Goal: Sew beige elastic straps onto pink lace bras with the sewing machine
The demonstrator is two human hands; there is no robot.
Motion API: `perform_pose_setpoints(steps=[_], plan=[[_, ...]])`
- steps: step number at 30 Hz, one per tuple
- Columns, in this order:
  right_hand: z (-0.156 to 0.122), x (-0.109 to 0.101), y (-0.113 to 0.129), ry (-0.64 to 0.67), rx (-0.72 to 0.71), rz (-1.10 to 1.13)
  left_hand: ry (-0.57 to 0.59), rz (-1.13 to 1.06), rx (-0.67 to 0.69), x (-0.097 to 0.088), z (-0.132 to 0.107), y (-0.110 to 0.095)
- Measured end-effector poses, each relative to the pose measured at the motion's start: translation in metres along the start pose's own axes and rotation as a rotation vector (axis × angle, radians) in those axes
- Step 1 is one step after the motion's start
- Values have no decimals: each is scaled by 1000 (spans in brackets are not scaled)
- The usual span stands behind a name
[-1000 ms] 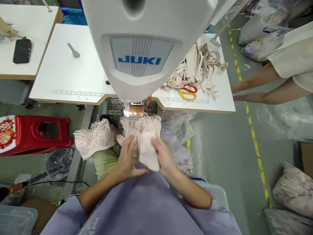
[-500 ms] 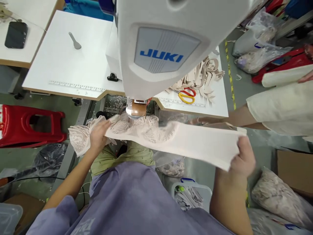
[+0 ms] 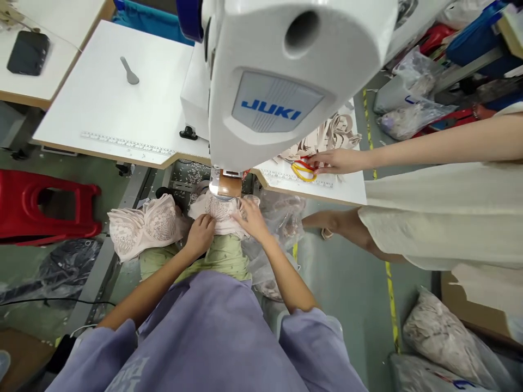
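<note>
Beneath the head of the white sewing machine [image 3: 269, 103], a beige lace bra [image 3: 223, 215] lies bunched at the needle area. My left hand [image 3: 200, 238] is closed on its near left edge. On the right side of the same bra, my right hand [image 3: 252, 219] grips the fabric, thumb and fingers close to the presser area. The machine head and guard hide part of the bra. To the left of my left hand sits a stack of similar lace bras [image 3: 143, 226].
A co-worker's hand [image 3: 333, 161] reaches from the right onto the red-and-yellow scissors [image 3: 303, 171]. Behind them lie beige fabric strips [image 3: 333, 133]. A grey spoon-shaped tool [image 3: 129, 72] rests on the white table [image 3: 102, 103]. A red stool [image 3: 44, 207] stands left.
The bra was stretched wide between my hands; now it is gathered under the machine, my right hand brought in leftward. A co-worker's arm has come over the table to the scissors.
</note>
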State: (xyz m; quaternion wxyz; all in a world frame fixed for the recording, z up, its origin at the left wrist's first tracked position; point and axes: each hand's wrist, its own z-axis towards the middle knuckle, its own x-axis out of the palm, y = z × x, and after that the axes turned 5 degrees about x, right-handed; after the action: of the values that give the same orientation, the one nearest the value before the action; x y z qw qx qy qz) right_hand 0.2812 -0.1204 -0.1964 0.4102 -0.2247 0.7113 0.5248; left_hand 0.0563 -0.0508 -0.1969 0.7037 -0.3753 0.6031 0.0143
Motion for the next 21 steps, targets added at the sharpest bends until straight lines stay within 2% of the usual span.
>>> perform_pose_setpoints(steps=[2, 4, 6, 9, 11, 12, 13, 15, 17, 19, 21], plan=[[-1, 20, 10, 64, -32, -44, 16, -8, -32, -8, -11, 2], [-11, 31, 12, 61, -32, -40, 6, -1, -125, -26, -27, 17], [-22, 35, 7, 52, -29, -26, -60, 46, -323, -52, -50, 45], [-29, 31, 5, -35, -21, 41, -203, 170, -727, -97, -95, 94], [-31, 26, 17, -161, -20, 125, -224, 205, -910, -120, -124, 117], [-32, 24, 29, -193, -32, 179, -212, 202, -960, -127, -136, 122], [-33, 23, 43, -171, -60, 236, -195, 190, -986, -131, -145, 123], [-36, 24, 76, 34, -168, 334, -169, 157, -991, -131, -154, 111], [-37, 28, 111, 274, -284, 364, -160, 109, -938, -128, -152, 83], [-37, 31, 142, 431, -386, 296, -138, 23, -808, -126, -142, 44], [-34, 27, 162, 571, -490, 179, -83, -102, -596, -128, -129, 9]])
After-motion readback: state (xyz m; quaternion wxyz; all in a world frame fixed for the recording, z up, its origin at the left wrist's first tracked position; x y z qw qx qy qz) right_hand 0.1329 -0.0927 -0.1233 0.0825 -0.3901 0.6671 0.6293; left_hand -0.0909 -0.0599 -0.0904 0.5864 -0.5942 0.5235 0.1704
